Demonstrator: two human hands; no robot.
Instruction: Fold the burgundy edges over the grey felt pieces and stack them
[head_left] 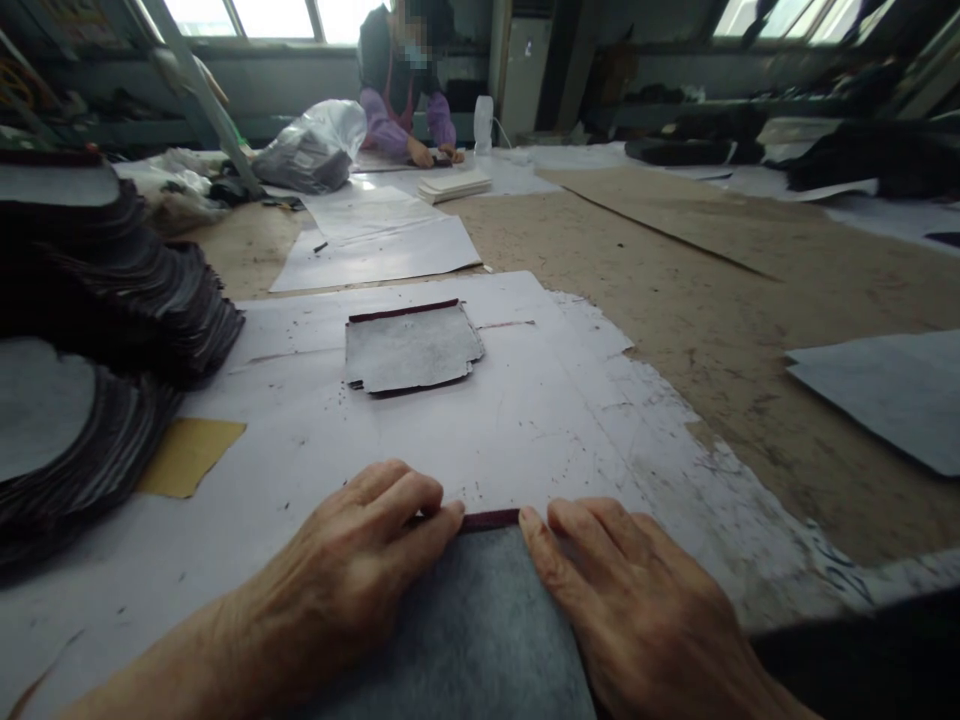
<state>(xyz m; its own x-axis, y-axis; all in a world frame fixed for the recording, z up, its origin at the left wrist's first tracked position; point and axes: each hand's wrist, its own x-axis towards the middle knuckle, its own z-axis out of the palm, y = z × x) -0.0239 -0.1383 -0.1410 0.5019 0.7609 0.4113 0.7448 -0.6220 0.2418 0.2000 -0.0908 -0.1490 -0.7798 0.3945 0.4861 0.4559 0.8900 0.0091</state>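
Observation:
A grey-backed panel (487, 620) lies in front of me, its far edge turned over as a narrow dark maroon strip (491, 519). My left hand (352, 555) grips the left part of that folded edge, thumb on top and fingers curled. At the right end, my right hand (630, 590) presses the fold with its thumb, the other fingers bent beside it. Both hands and forearms cover much of the panel's sides. Farther off lies a smaller grey piece (414, 348) with maroon folded edges and notched corners.
Tall stacks of dark cut pieces (97, 270) stand at the left, near a yellow card (192, 457). White paper (300, 430) covers the near table. A grey sheet (892, 390) lies at the right. Across the table a person in purple sleeves (384, 122) works near a plastic bag (315, 145).

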